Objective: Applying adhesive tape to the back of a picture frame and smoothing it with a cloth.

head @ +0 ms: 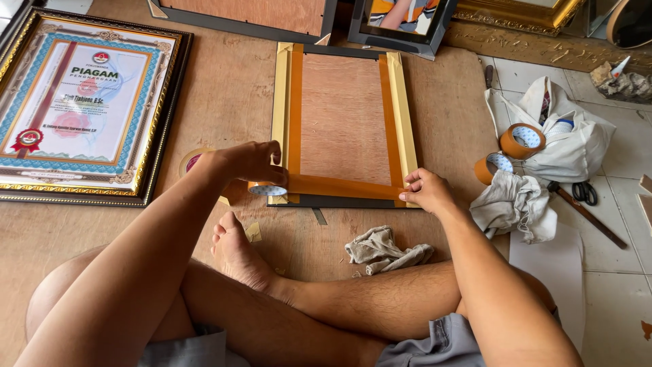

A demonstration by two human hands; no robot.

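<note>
The face-down picture frame (343, 122) lies on the wooden board (224, 95) at the centre. At nine o'clock of it lies a framed certificate (85, 102); at three o'clock, two tape rolls (521, 141) against a bag (577, 146); at six o'clock, a rag (384, 248). Scissors (584, 192) lie right of the rolls.

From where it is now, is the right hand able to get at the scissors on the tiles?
Probably yes. The right hand presses the tape end on the frame back; the scissors lie uncovered to its right, past the crumpled cloth, with nothing on top of them. It would first have to let go of the tape.
</note>
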